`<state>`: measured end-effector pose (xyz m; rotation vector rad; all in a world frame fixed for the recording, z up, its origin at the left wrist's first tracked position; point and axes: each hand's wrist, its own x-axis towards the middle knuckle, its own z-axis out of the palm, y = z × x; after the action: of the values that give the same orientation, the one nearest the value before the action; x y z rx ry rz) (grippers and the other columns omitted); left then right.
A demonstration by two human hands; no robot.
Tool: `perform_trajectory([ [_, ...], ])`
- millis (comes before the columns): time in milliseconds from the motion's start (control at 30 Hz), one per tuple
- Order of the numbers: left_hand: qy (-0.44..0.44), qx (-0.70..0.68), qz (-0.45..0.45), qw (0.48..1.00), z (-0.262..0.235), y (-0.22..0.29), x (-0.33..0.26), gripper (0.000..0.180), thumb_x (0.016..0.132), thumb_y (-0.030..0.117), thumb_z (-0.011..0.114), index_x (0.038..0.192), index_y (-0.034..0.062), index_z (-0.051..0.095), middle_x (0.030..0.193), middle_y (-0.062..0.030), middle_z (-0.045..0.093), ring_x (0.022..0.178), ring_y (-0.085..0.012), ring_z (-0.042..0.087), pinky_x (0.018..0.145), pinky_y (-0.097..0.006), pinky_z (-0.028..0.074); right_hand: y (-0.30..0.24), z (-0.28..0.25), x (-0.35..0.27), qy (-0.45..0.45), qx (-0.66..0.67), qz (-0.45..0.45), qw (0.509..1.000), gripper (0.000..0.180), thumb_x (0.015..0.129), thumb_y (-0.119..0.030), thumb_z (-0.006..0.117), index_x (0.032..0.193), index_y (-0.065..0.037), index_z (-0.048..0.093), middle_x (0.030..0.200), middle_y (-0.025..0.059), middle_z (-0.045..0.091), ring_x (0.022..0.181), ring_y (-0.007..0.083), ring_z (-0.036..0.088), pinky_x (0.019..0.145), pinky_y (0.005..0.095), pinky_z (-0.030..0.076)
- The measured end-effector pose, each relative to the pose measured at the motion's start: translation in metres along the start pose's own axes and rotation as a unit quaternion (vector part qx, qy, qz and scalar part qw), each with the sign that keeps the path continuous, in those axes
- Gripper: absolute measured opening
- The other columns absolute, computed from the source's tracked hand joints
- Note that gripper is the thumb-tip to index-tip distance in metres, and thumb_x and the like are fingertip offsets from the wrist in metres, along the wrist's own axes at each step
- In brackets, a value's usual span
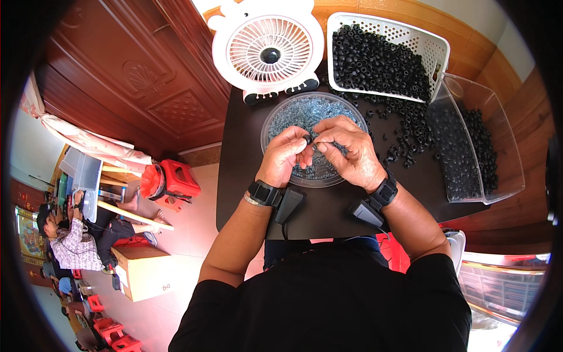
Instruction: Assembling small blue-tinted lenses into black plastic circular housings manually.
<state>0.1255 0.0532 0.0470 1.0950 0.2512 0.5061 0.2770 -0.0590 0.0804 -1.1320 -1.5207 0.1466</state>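
Note:
My left hand (284, 154) pinches a small round black part (307, 139) between thumb and fingers. Close beside it, my right hand (347, 151) has thumb and forefinger pressed together right at that part; whatever lies between those fingertips is too small to make out. Both hands hover over a round clear bowl (265, 129) filled with many tiny bluish translucent pieces (305, 108). Loose black parts (407, 132) like the held one lie scattered on the dark table right of the bowl.
A white fan (270, 56) stands behind the bowl. A white perforated basket (390, 91) and a clear plastic bin (504, 149), both holding black parts, stand to the right. Left of the table are a red stool (180, 179), a cardboard box (143, 273) and other people sitting at work.

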Motion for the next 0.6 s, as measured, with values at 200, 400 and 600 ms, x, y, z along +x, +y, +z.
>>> perform_trajectory([
  [200, -0.007, -0.023, -0.021, 1.000, 0.0005, -0.0013, 0.0001, 0.028, 0.087, 0.022, 0.053, 0.105, 0.0002, 0.054, 0.081, -0.0069, 0.060, 0.065, -0.0138, 0.056, 0.058, -0.025, 0.042, -0.0112, -0.0002, 0.0038, -0.077, -0.109, -0.051, 0.990, 0.010, 0.071, -0.001, 0.065, 0.079, -0.008, 0.063, 0.103, 0.0073, 0.063, 0.093, 0.0283, 0.058, 0.083, 0.0371, 0.047],
  [400, -0.009, -0.014, -0.017, 1.000, 0.0030, -0.0016, 0.0018, 0.019, 0.088, 0.021, 0.052, 0.096, 0.0039, 0.054, 0.077, -0.0041, 0.059, 0.064, -0.0118, 0.057, 0.056, -0.023, 0.043, -0.0114, 0.0001, 0.0032, -0.108, -0.137, -0.079, 0.981, 0.011, 0.070, -0.002, 0.066, 0.076, -0.010, 0.062, 0.109, 0.0048, 0.060, 0.096, 0.0265, 0.057, 0.085, 0.0367, 0.047],
  [600, -0.019, -0.022, -0.023, 0.999, 0.0021, -0.0033, 0.0016, 0.019, 0.089, 0.023, 0.053, 0.096, 0.0052, 0.054, 0.076, -0.0037, 0.059, 0.063, -0.0116, 0.057, 0.056, -0.023, 0.043, -0.0131, 0.0006, 0.0018, -0.088, -0.163, -0.077, 0.980, 0.010, 0.070, -0.003, 0.066, 0.076, -0.009, 0.062, 0.108, 0.0063, 0.059, 0.096, 0.0254, 0.056, 0.084, 0.0359, 0.047],
])
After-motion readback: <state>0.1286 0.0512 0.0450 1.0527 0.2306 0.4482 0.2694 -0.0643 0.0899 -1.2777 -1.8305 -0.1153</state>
